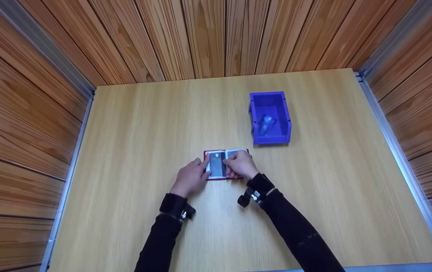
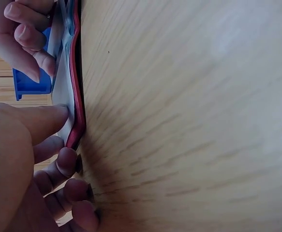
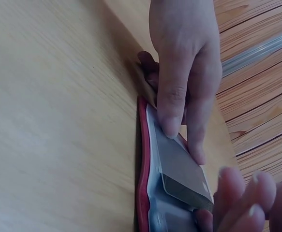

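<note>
A red-covered card holder (image 1: 216, 179) with clear sleeve pages lies open on the table. A grey card (image 1: 215, 165) is on its left page; in the right wrist view the card's (image 3: 182, 166) inner edge stands slightly raised near the fold. My left hand (image 1: 191, 175) presses on that page's outer side, thumb and index finger stretched over it; in the left wrist view its other fingers (image 2: 75, 191) rest on the table. My right hand (image 1: 241, 164) has curled fingers and pinches the card's inner edge; the exact contact is partly hidden.
Beyond the holder, to the right, stands a purple-blue open bin (image 1: 272, 139). A small translucent blue item (image 1: 266, 124) lies inside it. Wooden plank walls (image 1: 204, 37) and metal rails (image 1: 68, 170) border the light wood table (image 1: 144, 124).
</note>
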The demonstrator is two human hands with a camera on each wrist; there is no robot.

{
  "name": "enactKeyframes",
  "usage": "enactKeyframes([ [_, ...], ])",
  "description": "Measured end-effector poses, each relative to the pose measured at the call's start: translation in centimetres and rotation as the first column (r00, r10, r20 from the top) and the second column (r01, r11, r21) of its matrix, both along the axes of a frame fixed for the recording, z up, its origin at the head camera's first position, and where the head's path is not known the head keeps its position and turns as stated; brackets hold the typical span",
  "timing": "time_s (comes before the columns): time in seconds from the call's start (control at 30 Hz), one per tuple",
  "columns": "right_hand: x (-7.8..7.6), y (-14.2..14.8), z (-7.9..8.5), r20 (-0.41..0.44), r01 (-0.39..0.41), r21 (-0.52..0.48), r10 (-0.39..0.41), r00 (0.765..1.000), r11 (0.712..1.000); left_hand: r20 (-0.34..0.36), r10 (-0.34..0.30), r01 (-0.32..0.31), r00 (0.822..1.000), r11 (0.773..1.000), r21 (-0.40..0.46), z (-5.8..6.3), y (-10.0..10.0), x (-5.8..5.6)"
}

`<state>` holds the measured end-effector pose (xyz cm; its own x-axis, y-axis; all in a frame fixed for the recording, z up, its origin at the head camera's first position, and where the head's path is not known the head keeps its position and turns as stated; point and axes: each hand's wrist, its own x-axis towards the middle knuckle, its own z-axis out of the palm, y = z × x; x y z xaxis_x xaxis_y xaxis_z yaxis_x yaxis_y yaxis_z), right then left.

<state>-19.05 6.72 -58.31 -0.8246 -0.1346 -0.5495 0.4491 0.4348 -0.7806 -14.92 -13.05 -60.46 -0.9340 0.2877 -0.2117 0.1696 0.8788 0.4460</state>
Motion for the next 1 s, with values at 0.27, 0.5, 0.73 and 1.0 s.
enactKeyframes([
  [0.27,-0.15,-0.72,-0.31,-0.03,0.059,0.093,-0.057,0.998,0.994,-0.013,0.0,0.0,1.0,1.0,-0.005,0.1,0.01,0.08],
  [0.5,-0.24,-0.72,-0.35,-0.027,0.071,0.114,-0.068,0.997,0.991,-0.012,0.003,-0.003,1.0,1.0,-0.018,0.15,0.13,0.11],
  [0.73,-0.43,-0.55,-0.29,0.023,0.088,0.106,-0.091,0.996,0.991,0.007,0.008,-0.008,1.0,1.0,-0.018,-0.01,0.1,0.04],
  [1.0,-0.42,0.07,-0.12,0.02,0.073,0.097,-0.075,0.997,0.993,-0.004,0.006,-0.006,1.0,1.0,0.002,-0.06,0.03,0.06],
])
